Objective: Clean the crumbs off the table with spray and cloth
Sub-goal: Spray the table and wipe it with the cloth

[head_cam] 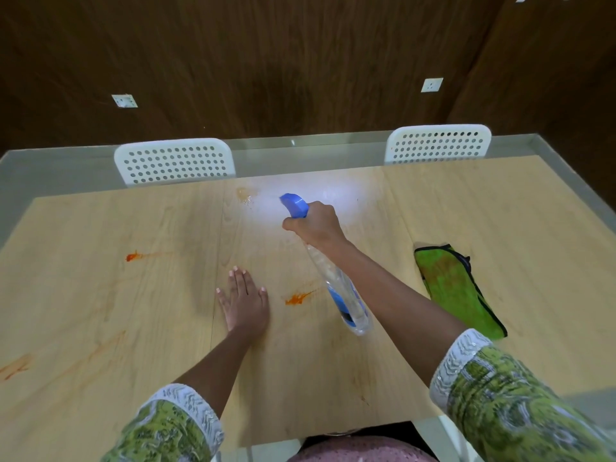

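Note:
My right hand [315, 225] grips the neck of a clear spray bottle [343, 295] with a blue nozzle [295, 205], held above the wooden table [100, 295]. The nozzle points toward the far side. A wet orange smear [245, 194] lies just beyond the nozzle. My left hand [243, 300] rests flat on the table with fingers straight. An orange stain [296, 298] lies to the right of that hand, and another orange stain [133, 256] sits further left. A folded green cloth [456, 288] lies on the table to the right of my right forearm.
Two white perforated chairs [173, 161] [436, 143] stand at the table's far edge. Faint orange streaks [16, 365] mark the near left of the table. A dark wooden wall with white sockets [125, 101] stands behind.

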